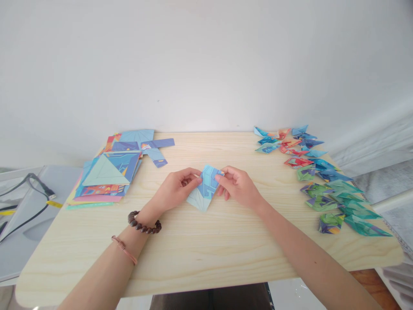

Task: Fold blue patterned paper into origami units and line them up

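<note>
A small folded sheet of origami paper (pixel 206 189), blue and pale green with printed lines, is held between my two hands over the middle of the table. My left hand (pixel 179 187) pinches its left corner between thumb and fingers. At the right corner, my right hand (pixel 237 185) grips it with the thumb on top and fingers behind. The paper has a diamond-like outline, with its lower tip pointing toward me. Its underside is hidden.
Stacked patterned paper sheets (pixel 109 172) lie at the left of the wooden table (pixel 200 254), with cut paper strips (pixel 158 148) beside them. Several folded paper pieces (pixel 322 202) stand in rows along the right. Black cables (pixel 35 185) rest on a grey surface at far left.
</note>
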Motion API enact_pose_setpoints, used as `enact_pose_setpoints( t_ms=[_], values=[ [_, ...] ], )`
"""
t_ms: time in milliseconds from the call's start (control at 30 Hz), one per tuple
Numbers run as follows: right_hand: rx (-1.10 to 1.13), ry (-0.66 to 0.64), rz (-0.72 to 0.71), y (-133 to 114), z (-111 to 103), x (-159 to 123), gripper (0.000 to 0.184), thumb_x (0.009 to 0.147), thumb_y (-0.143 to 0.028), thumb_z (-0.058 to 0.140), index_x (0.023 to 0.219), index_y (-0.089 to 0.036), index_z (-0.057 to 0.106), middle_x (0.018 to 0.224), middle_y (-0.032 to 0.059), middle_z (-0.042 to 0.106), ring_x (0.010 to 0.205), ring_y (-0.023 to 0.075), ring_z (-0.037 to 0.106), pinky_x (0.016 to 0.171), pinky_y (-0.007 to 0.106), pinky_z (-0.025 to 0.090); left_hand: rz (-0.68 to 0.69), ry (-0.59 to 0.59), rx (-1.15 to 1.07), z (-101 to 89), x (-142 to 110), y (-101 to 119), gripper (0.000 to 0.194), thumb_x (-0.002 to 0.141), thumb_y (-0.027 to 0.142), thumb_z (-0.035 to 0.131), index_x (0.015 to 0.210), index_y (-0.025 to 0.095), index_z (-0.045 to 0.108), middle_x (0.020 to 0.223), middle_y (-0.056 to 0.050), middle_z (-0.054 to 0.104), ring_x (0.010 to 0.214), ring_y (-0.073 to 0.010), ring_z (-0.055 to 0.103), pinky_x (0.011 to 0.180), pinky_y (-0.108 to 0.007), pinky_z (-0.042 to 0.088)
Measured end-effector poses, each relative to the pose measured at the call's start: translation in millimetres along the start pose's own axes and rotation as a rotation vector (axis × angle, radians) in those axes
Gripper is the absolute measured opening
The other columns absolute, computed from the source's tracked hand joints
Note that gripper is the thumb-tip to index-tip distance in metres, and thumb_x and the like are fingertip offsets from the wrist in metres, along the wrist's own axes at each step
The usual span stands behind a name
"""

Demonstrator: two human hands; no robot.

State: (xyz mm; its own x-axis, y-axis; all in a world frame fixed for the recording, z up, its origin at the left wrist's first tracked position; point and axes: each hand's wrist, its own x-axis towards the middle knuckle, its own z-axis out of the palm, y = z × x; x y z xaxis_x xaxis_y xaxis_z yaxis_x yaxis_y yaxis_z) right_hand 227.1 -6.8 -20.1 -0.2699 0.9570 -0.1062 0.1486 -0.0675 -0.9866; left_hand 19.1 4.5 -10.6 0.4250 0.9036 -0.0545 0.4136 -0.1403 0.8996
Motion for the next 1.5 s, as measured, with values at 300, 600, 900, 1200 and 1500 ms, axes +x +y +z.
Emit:
enact_pose_setpoints(
  t_ms=[300, 600, 900, 1200, 1500],
  values=[
    [-0.080, 0.003, -0.052, 5.5, -0.1, 0.4, 0.021, 0.080, -0.039, 0.057, 0.084, -0.018, 0.055, 0.077, 0.0020, 0.064, 0.058, 0.0110, 0.057, 0.049, 0.023, 0.046, 0.035, 0.089, 0.185, 2.7, -1.4, -0.2, 0.035, 0.087, 0.044, 0.047, 0.104, 0.018, 0.063, 0.072, -0.001, 0.063, 0.057, -0.0110, 0.049, 0.052, -0.022, 0.037],
    [-0.600, 0.093, -0.320, -1.1, -2.0, -0.6, 0.010, 0.074, -0.028, 0.064, 0.079, -0.020, 0.061, 0.073, -0.0004, 0.061, 0.069, 0.0136, 0.048, 0.066, 0.027, 0.038, 0.112, 0.122, 0.303, 0.1, 0.6, -4.3, 0.026, 0.087, 0.039, 0.050, 0.095, 0.022, 0.068, 0.086, -0.003, 0.065, 0.076, -0.0154, 0.055, 0.069, -0.025, 0.041],
    [-0.643, 0.083, -0.334, 3.1, -0.7, 0.8, 0.010, 0.074, -0.023, 0.066, 0.082, -0.019, 0.062, 0.072, -0.0015, 0.058, 0.069, 0.0124, 0.047, 0.066, 0.025, 0.036, 0.159, 0.113, 0.315, 1.3, 1.3, -4.5, 0.025, 0.083, 0.039, 0.056, 0.099, 0.021, 0.066, 0.096, -0.002, 0.065, 0.088, -0.0171, 0.057, 0.078, -0.028, 0.042],
    [-0.535, 0.161, -0.310, 5.2, 0.4, 0.6, 0.024, 0.087, -0.034, 0.050, 0.076, -0.018, 0.063, 0.068, 0.0002, 0.059, 0.063, 0.0111, 0.048, 0.060, 0.024, 0.035, 0.034, 0.167, 0.137, -1.6, 1.3, -5.1, 0.030, 0.076, 0.046, 0.064, 0.091, 0.020, 0.066, 0.092, 0.000, 0.067, 0.085, -0.0164, 0.059, 0.076, -0.025, 0.043],
    [-0.425, 0.272, -0.295, 4.2, -1.4, 0.3, 0.024, 0.085, -0.036, 0.053, 0.079, -0.017, 0.065, 0.066, -0.0006, 0.058, 0.060, 0.0101, 0.046, 0.059, 0.023, 0.036, -0.064, 0.328, -0.018, -5.1, 4.5, -4.1, 0.035, 0.073, 0.048, 0.066, 0.084, 0.015, 0.066, 0.080, -0.003, 0.067, 0.060, -0.0107, 0.051, 0.053, -0.021, 0.036]
  ],
)
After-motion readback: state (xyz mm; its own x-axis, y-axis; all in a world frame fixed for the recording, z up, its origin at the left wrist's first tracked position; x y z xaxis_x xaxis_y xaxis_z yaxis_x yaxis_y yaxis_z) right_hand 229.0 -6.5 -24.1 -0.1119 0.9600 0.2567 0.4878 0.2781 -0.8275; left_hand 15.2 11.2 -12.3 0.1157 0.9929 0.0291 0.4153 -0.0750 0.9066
